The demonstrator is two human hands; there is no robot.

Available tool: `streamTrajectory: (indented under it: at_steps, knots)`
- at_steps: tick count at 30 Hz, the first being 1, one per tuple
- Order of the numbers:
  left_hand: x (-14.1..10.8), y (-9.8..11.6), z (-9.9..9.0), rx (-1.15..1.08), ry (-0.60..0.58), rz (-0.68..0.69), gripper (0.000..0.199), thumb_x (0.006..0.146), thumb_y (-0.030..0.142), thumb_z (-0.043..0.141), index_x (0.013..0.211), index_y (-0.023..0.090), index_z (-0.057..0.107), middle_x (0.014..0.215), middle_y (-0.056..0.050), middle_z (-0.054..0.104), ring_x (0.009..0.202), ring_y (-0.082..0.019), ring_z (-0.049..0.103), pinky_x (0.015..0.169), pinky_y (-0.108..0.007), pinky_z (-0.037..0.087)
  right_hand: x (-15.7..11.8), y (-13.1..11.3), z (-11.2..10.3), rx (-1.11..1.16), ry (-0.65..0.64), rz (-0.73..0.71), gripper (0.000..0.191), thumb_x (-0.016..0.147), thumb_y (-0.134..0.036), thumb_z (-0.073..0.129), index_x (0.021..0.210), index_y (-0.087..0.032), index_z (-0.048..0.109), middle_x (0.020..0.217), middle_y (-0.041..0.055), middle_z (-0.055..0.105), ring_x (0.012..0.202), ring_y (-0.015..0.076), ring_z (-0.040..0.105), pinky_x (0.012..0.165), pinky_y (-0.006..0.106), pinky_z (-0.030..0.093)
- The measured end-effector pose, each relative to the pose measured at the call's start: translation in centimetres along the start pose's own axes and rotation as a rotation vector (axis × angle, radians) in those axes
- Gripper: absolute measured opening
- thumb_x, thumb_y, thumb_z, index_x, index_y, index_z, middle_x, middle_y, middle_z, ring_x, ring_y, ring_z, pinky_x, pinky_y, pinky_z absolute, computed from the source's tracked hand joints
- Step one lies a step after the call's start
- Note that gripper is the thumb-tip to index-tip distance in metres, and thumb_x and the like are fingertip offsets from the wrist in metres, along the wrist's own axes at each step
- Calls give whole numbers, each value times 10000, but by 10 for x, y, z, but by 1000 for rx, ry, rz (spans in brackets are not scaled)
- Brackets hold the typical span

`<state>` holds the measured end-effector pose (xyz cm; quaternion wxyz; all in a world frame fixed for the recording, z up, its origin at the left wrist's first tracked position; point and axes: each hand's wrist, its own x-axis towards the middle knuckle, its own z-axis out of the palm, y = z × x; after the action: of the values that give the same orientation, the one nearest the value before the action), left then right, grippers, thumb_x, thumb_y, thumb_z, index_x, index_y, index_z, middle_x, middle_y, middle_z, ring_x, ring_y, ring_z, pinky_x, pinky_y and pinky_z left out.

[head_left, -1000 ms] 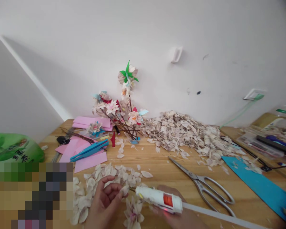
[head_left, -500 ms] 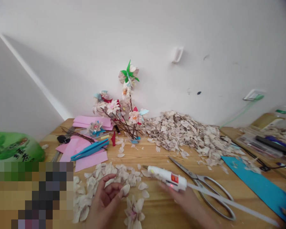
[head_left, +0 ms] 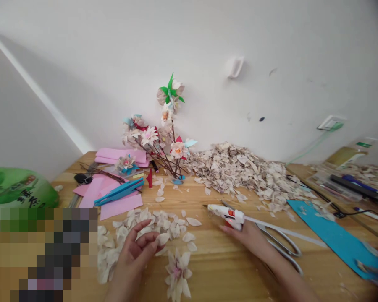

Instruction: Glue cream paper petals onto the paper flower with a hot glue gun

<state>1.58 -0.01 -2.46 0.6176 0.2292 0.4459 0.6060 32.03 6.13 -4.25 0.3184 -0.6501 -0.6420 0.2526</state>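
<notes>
In the head view my left hand (head_left: 138, 247) pinches a pale dried petal (head_left: 163, 239) between thumb and fingertips, over a spread of loose petals (head_left: 166, 226). A flower of pale petals with a pinkish centre (head_left: 178, 272) lies on the table just right of that hand. My right hand (head_left: 247, 237) is closed around the handle of a white hot glue gun (head_left: 225, 213), its nozzle pointing left and a small red light showing. The handle is mostly hidden by the fingers. Under the gun and right forearm lie large metal scissors (head_left: 286, 241), partly covered.
Behind stand finished flowers on twigs (head_left: 173, 155) beside a big heap of dried petals (head_left: 239, 172). Pink sheets (head_left: 121, 205) with blue tweezers-like strips (head_left: 119, 193) lie left, near a green bag (head_left: 22, 188). A blue sheet (head_left: 327, 235) and dark cable (head_left: 329, 203) are at right.
My right hand has carried the glue gun to the right and slightly away, over the scissors. My left hand keeps the petal pinched, nearly in place. The view has shifted slightly.
</notes>
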Motion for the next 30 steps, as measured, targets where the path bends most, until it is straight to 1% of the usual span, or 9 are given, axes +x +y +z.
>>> streamTrajectory:
  at_steps: [3, 5, 7, 9, 13, 17, 22, 25, 30]
  knots:
    - [-1, 4, 3, 15, 30, 9, 524, 561, 252, 794, 1025, 213, 553, 701, -3, 707, 697, -148, 640, 708, -261, 500, -30, 4, -16, -321, 137, 39, 383, 598, -460, 674, 832, -170, 588, 859, 126, 665, 835, 355, 607, 736, 480, 466]
    - [-1, 4, 4, 17, 39, 15, 513, 562, 253, 793, 1017, 222, 559, 699, 4, 706, 689, -141, 641, 700, -246, 497, -54, 4, -18, -431, 203, 49, 326, 604, -484, 666, 716, -218, 515, 745, 87, 618, 752, 332, 587, 674, 457, 463]
    - [-1, 3, 3, 12, 38, 23, 498, 556, 258, 795, 996, 226, 563, 690, 9, 703, 675, -140, 641, 689, -249, 501, -73, -4, -8, -335, 116, 19, 245, 692, -442, 617, 726, -239, 484, 725, 45, 599, 694, 267, 582, 630, 393, 464]
    - [0, 1, 1, 14, 32, 36, 481, 557, 261, 794, 977, 221, 564, 685, 10, 699, 669, -141, 640, 685, -256, 505, -83, -21, 14, -96, -58, -37, 213, 698, -298, 630, 844, -236, 487, 775, 30, 619, 721, 225, 599, 665, 345, 480]
    - [-1, 1, 0, 43, 52, 82, 466, 572, 261, 786, 972, 216, 552, 684, 19, 686, 671, -126, 626, 668, -228, 492, -81, -58, 68, 260, -358, -123, 603, 612, -47, 612, 1135, -255, 394, 931, 19, 663, 791, 184, 624, 718, 297, 478]
    - [-2, 5, 1, 50, 99, 103, 474, 586, 255, 775, 994, 226, 535, 700, 31, 672, 677, -122, 622, 676, -219, 480, -71, -74, 98, 374, -456, -123, 673, 620, -78, 641, 1198, -252, 345, 726, -35, 654, 627, 155, 606, 586, 250, 451]
    - [-3, 8, 2, 27, 153, 119, 474, 583, 268, 772, 994, 232, 540, 702, 33, 666, 689, -124, 617, 676, -209, 477, -61, -76, 94, 637, -407, 20, 641, 600, -181, 709, 1128, -246, 352, 641, -68, 568, 586, 144, 573, 576, 255, 440]
    - [-4, 9, 3, 12, 165, 118, 469, 559, 264, 783, 970, 224, 562, 680, 29, 666, 685, -134, 613, 680, -223, 488, -52, -75, 82, 778, -335, -12, 665, 584, -204, 750, 1109, -266, 347, 641, -80, 530, 595, 140, 563, 594, 258, 432]
    - [-5, 8, 4, 14, 151, 88, 465, 536, 249, 794, 951, 225, 585, 667, 26, 671, 676, -143, 617, 664, -231, 500, -42, -72, 69, 829, -328, -13, 684, 592, -247, 771, 1121, -293, 340, 597, -94, 515, 509, 144, 547, 544, 270, 436]
